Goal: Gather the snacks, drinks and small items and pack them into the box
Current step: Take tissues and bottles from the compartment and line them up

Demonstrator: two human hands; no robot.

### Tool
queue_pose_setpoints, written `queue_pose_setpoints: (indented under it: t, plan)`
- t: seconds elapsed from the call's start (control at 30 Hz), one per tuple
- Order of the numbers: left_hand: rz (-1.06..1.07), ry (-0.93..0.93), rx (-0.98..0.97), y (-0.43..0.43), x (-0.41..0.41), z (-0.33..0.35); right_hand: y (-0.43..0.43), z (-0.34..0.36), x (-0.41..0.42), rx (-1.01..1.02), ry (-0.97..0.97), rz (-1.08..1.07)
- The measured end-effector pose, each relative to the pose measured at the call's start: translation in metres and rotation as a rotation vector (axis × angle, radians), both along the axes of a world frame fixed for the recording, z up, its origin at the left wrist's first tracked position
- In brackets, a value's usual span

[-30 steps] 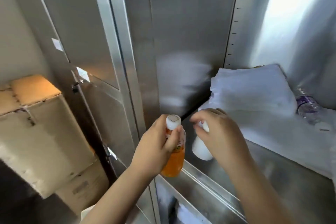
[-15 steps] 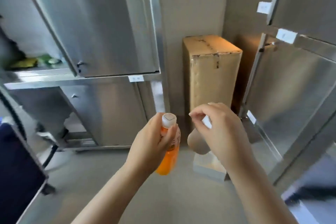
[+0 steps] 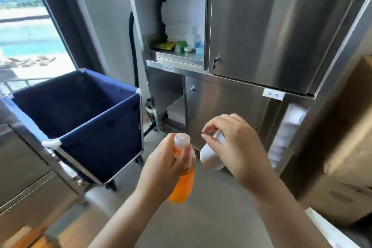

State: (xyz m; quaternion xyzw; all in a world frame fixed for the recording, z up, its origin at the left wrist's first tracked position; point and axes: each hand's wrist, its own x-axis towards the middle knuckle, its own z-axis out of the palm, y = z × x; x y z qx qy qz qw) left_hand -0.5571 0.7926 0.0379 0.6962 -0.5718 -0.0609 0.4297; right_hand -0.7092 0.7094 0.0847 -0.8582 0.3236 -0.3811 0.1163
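- Both hands were full at lower centre of the frame. The left hand [image 3: 163, 167] wrapped the orange bottle [image 3: 182, 183], thumb across its neck just under the white cap.
- The right hand [image 3: 237, 147] held the white bottle [image 3: 211, 157] from above, fingers curled over it. How tight the hold was could not be told.
- Long axes: the orange bottle stood near upright, cap up. The white bottle lay tilted, its rounded end pointing down and left towards the orange one. The two sat just beside each other and did not touch.
- Either side: a blue cart [image 3: 100, 147], open on top, sat at centre left, nearer the left hand. A closed carton [image 3: 348, 127] ran down the right edge, nearer the right hand.
- No open packing box showed anywhere, so which way the bottles had to travel could not be read from here.
- Up at upper centre, small items [image 3: 175, 45] sat on a shelf [image 3: 177, 57], well apart from both hands. With nothing free to take them, my call was that the bottles had to go down first.
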Motion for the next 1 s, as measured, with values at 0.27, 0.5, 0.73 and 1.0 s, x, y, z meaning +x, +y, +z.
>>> queue_pose_setpoints:
  t: [0.27,0.5,0.73,1.0]
  plan:
    - [0.116,-0.031,-0.034,-0.119,0.099,0.003,-0.136,-0.002,0.105,0.004,-0.016,0.105]
    - [0.171,-0.048,-0.034,-0.224,0.164,0.028,-0.259,0.01,0.17,-0.003,-0.01,0.133]
    - [0.214,-0.04,-0.009,-0.292,0.214,0.023,-0.34,-0.004,0.224,0.019,0.027,0.185]
    - [0.116,0.001,0.002,-0.406,0.27,0.01,-0.427,-0.019,0.259,0.037,0.055,0.088]
